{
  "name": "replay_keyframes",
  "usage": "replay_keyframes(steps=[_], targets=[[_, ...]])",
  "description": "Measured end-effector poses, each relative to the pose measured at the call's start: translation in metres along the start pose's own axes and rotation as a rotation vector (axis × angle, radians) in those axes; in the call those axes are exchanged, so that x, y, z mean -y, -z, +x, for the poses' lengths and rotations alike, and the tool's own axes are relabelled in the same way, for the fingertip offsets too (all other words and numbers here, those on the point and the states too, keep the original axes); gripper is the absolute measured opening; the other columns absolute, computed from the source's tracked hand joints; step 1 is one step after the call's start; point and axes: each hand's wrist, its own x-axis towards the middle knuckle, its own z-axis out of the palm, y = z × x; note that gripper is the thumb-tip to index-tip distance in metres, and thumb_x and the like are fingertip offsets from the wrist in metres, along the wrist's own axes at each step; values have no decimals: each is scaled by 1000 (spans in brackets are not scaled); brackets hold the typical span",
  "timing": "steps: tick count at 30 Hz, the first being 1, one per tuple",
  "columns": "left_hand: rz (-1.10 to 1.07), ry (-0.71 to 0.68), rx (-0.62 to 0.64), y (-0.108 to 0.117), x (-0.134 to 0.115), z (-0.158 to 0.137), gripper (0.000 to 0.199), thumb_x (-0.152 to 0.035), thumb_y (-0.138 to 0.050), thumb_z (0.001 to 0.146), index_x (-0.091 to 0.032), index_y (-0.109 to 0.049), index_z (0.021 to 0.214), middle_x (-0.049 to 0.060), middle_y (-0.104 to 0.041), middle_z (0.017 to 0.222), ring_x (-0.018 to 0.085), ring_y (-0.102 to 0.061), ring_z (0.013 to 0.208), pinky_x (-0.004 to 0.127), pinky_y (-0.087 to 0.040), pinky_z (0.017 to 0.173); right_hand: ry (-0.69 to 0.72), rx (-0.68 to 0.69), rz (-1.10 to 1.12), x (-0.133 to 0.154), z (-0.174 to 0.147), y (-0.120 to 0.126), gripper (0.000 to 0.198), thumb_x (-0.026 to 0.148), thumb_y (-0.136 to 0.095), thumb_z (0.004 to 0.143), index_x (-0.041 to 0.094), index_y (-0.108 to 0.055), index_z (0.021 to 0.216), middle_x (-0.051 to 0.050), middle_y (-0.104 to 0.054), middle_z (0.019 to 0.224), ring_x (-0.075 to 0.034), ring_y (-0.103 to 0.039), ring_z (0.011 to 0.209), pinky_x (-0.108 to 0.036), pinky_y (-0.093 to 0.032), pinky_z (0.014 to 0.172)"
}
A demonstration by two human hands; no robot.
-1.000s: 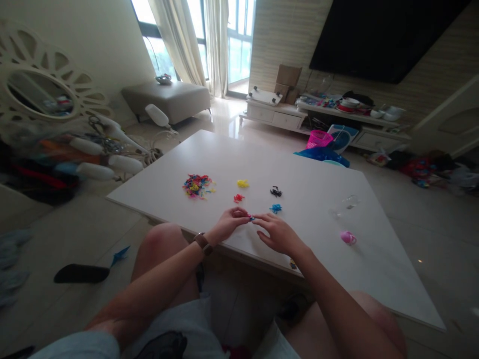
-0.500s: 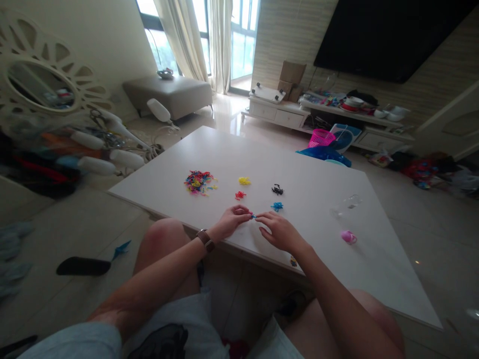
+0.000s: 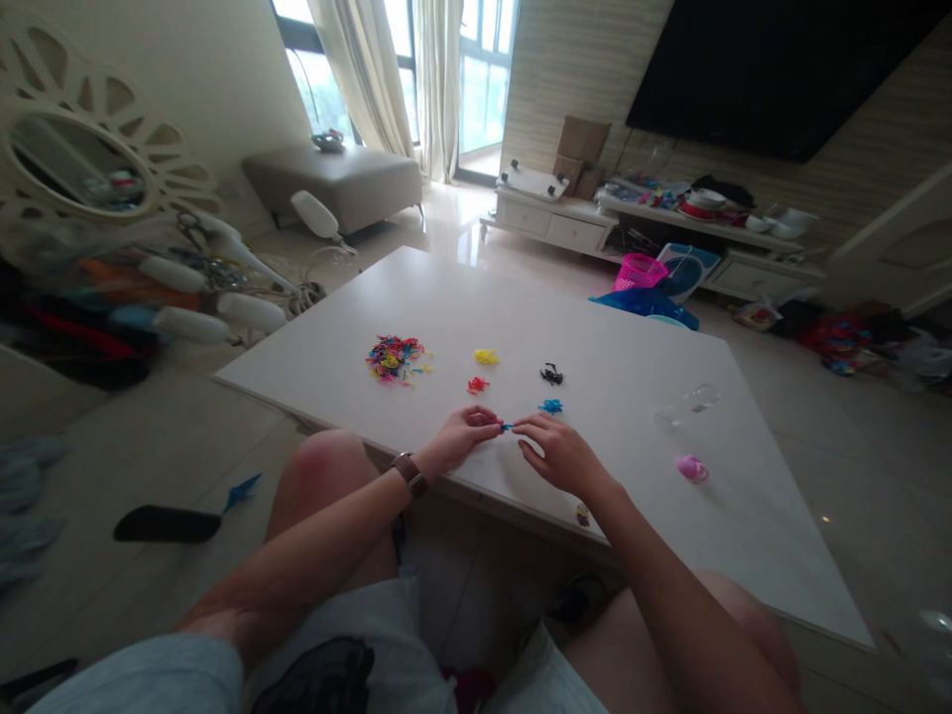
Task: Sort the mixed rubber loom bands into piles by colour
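My left hand [image 3: 467, 434], with a watch on its wrist, is closed in a pinch just above the table. Between its fingertips is a small blue elastic band [image 3: 507, 426], with a bit of pink beside it. My right hand [image 3: 554, 451] has its fingers stretched toward the free end of that band, thumb apart; whether they touch it I cannot tell. Beyond the hands lie a blue pile [image 3: 550, 406], a red pile [image 3: 477, 385], a yellow pile [image 3: 486, 356] and a black pile [image 3: 551, 374] of similar small bands. A larger mixed-colour pile [image 3: 397, 359] sits farther left.
On the white table [image 3: 595, 347], a clear container [image 3: 688, 405] lies at the right, near a pink rounded piece [image 3: 691, 469]. A small yellow-and-blue figure [image 3: 582, 515] is at the front edge beside my right forearm. A pink basket [image 3: 640, 276] stands beyond the table.
My right fingertips have shifted slightly right, away from the left ones, and more of the blue band shows between the hands. The piles stay as they were.
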Motion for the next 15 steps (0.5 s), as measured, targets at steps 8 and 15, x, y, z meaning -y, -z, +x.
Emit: replay_keyframes(steps=[8,15], targets=[[-2,12,-16,-1,-3,0,38,-26,-94,60,-14,-66,84,5,-74,89,16,-69,88,34,-50,94,-277,-175,-143,-34,-4,9,25,24,-52,95,21,-69,112,-11,-69,115,-28,-59,111,-47,-48,100],[-14,12,-20,-1,-2,0,37,-27,-93,61,-14,-66,82,6,-73,88,17,-70,89,36,-51,96,-459,-113,-232,-85,-10,3,20,28,-55,94,20,-69,104,-10,-70,109,-27,-59,108,-42,-48,97]])
